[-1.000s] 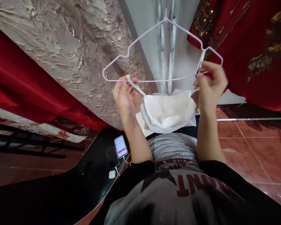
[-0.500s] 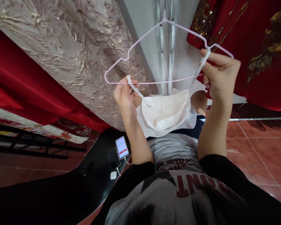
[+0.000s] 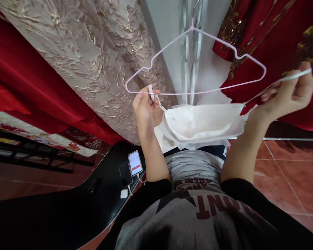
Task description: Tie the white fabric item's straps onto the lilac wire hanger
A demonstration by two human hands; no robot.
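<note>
A pale pink hanger (image 3: pixel 173 93) hangs upright in front of me, with its hook near the top edge. My left hand (image 3: pixel 146 104) is closed around the left part of its bottom bar, and a narrow white strap loops over the fingers there. Below the bar hangs a thin white strapped garment (image 3: pixel 206 121), stretched sideways over my lap. Out to the right, my right hand (image 3: pixel 293 92) pinches the garment's other strap (image 3: pixel 297 75), which is pulled taut and apart from the hanger. The garment's exact kind is unclear.
A textured beige-pink cloth (image 3: pixel 99 59) hangs at left, beside red fabric (image 3: pixel 23 69). Red gold-trimmed cloth (image 3: pixel 263 45) hangs at right. On a black bench (image 3: pixel 67 208) lie a lit phone (image 3: pixel 135 162), a dark phone (image 3: pixel 125 174) and a small white case (image 3: pixel 124 193).
My right hand has moved away from the hanger's right shoulder, outward to the right, drawing the strap and widening the garment. My left hand stays on the bar.
</note>
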